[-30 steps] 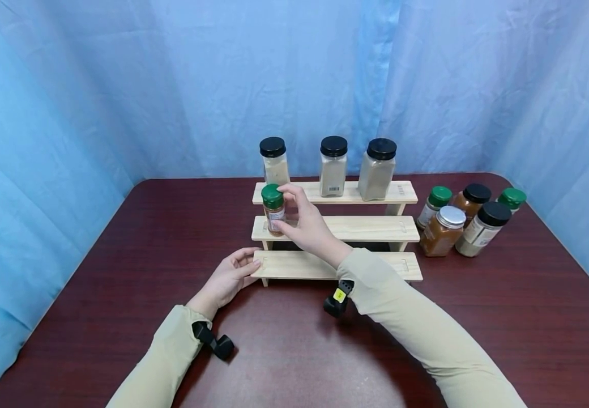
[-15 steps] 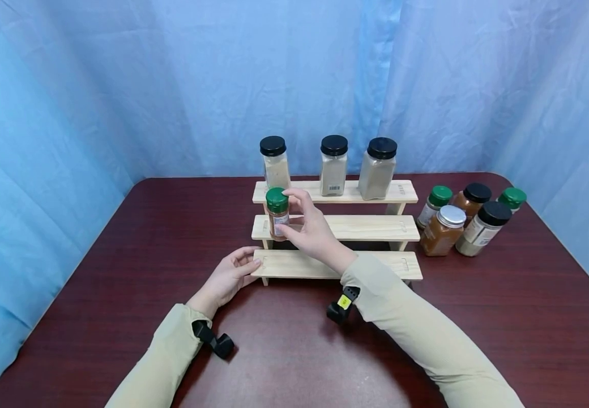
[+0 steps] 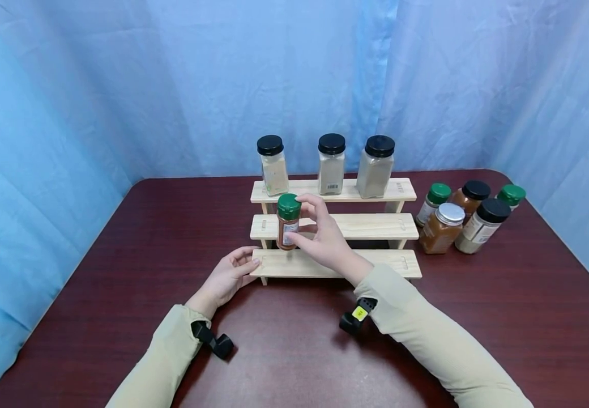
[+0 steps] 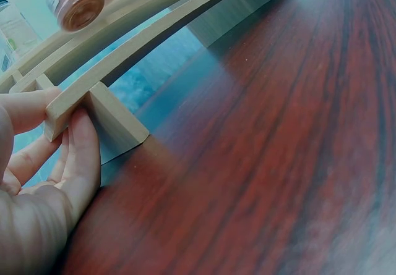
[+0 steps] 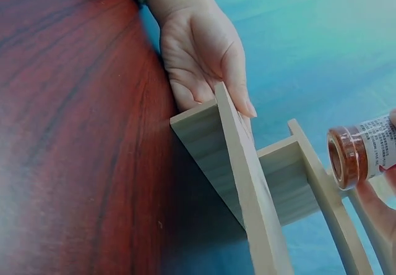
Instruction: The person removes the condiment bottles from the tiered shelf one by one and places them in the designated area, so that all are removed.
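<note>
A small spice jar [image 3: 288, 224] with a green lid and reddish-brown contents is pinched between the thumb and fingers of my right hand [image 3: 322, 235]. It hangs upright over the left part of the wooden three-step rack [image 3: 335, 263], between the middle and lowest shelves; the right wrist view shows its bare glass base. My left hand [image 3: 229, 276] grips the left end of the lowest shelf [image 4: 80, 96], thumb on top and fingers beneath. Three black-lidded jars stand on the top shelf: a left jar [image 3: 274, 170], a middle jar [image 3: 331, 170] and a right jar [image 3: 375, 173].
To the right of the rack, several jars crowd together on the dark red table [image 3: 95, 272], among them a silver-lidded jar [image 3: 441, 232], a black-lidded jar [image 3: 478, 231] and a green-lidded jar [image 3: 431, 205]. Blue curtains [image 3: 223, 85] hang behind and at the sides.
The right hand has brought the green-lidded jar from the left end of the middle shelf toward the front and a little to the right. The left hand stays on the lowest shelf.
</note>
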{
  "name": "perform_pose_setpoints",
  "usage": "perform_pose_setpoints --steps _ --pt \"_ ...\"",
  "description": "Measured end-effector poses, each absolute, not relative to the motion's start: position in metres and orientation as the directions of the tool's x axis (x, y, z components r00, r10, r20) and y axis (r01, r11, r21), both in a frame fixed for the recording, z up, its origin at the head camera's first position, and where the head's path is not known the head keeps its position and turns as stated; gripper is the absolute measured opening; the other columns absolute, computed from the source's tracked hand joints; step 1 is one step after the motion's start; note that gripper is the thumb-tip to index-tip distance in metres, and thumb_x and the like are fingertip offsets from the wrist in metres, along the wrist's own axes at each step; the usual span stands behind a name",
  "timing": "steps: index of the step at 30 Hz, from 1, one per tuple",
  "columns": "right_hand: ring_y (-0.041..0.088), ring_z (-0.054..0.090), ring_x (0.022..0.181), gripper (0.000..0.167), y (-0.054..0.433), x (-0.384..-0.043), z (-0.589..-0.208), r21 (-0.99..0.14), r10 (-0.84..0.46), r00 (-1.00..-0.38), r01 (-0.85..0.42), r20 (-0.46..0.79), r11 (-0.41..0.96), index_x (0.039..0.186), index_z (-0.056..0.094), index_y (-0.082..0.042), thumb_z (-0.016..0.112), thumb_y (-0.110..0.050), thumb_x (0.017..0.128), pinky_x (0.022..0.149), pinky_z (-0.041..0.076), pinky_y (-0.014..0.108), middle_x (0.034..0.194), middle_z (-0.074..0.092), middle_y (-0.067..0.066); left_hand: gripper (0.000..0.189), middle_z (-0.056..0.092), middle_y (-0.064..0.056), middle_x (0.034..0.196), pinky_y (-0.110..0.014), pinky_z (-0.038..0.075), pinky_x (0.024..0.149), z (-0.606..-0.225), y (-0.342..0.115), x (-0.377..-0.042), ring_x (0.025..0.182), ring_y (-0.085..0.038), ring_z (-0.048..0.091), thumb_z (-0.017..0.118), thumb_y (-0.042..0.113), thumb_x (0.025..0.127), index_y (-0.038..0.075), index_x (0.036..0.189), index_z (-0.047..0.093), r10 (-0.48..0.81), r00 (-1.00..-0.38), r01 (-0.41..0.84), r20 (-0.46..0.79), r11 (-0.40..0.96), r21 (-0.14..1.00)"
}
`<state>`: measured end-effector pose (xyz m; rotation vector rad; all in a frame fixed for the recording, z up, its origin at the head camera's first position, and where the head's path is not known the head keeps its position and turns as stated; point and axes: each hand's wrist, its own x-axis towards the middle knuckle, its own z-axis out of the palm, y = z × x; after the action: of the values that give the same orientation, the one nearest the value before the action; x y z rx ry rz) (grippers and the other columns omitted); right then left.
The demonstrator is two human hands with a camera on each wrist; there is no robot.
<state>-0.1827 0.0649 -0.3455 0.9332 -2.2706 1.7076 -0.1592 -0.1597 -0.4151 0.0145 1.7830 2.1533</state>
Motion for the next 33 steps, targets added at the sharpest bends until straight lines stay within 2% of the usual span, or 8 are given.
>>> perform_pose_setpoints --steps 19,21,28,33 --pt "0.031 0.060 0.105 0.067 0.102 -0.162 -0.359 -0.835 -0.371 -0.819 -0.523 0.438 0.168 0.131 0.029 -0.008 0.070 0.007 0.080 0.083 0.055 0.039 0.115 0.060 0.022 0.044 0.060 0.006 0.095 -0.021 0.052 0.077 -0.416 -0.161 -0.160 0.086 -0.005 0.062 0.047 -0.002 0.095 -0.009 0.136 0.032 0.277 -0.939 -0.251 -0.203 -0.151 0.956" --pt "0.027 0.060 0.104 0.066 0.106 -0.160 -0.360 -0.834 -0.367 -0.819 -0.525 0.441 0.171 0.131 0.029 -0.006 0.069 0.008 0.080 0.083 0.054 0.038 0.114 0.060 0.022 0.045 0.060 0.006 0.096 -0.022 0.052 0.077 -0.416 -0.161 -0.159 0.086 -0.004 0.062 0.047 -0.002 0.095 -0.009 0.136 0.031 0.278 -0.939 -0.248 -0.201 -0.145 0.958" --pt "0.001 0.055 0.103 0.066 0.120 -0.155 -0.362 -0.820 -0.357 -0.812 -0.544 0.462 0.178 0.131 0.029 -0.003 0.068 0.011 0.079 0.081 0.053 0.029 0.114 0.060 0.023 0.041 0.060 0.005 0.094 -0.021 0.052 0.077 -0.415 -0.161 -0.159 0.085 -0.005 0.061 0.047 -0.002 0.095 -0.007 0.134 0.034 0.272 -0.940 -0.255 -0.207 -0.157 0.954" --pt "-0.004 0.054 0.102 0.067 0.129 -0.151 -0.364 -0.794 -0.350 -0.792 -0.581 0.500 0.179 0.129 0.030 0.000 0.068 0.014 0.076 0.080 0.052 0.023 0.110 0.061 0.024 0.041 0.060 0.005 0.094 -0.021 0.052 0.077 -0.415 -0.161 -0.158 0.085 -0.005 0.062 0.047 -0.002 0.095 -0.007 0.133 0.035 0.275 -0.939 -0.255 -0.205 -0.160 0.954"
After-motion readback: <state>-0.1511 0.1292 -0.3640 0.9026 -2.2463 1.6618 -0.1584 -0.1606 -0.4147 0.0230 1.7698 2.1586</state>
